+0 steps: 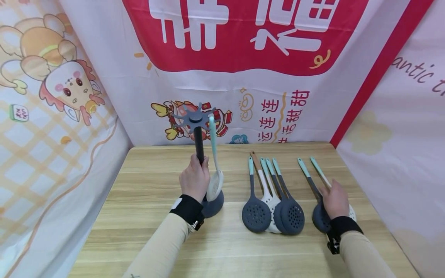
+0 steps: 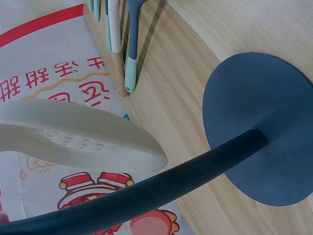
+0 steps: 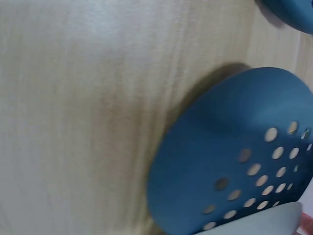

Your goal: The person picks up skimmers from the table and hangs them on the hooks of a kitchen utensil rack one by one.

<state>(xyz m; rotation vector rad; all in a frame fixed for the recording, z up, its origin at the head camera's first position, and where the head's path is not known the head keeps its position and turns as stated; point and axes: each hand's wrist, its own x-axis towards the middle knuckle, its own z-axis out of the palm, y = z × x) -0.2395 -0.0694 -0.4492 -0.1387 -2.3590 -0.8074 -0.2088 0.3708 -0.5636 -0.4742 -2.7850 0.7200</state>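
Note:
My left hand grips the black pole of a utensil stand, just under its star-shaped hook wheel. The round dark base rests on the table. One white skimmer with a mint handle hangs from the wheel, beside the pole; its bowl shows in the left wrist view. At the right, my right hand holds another white skimmer by its shaft below the mint handle. Its head is mostly hidden under the hand. Next to it lies a dark blue skimmer with round holes.
Several more skimmers lie side by side mid-table: a dark one at the left, white ones, one with a brown handle, and overlapping dark ones. Printed cloth hangs behind the wooden table and at both sides.

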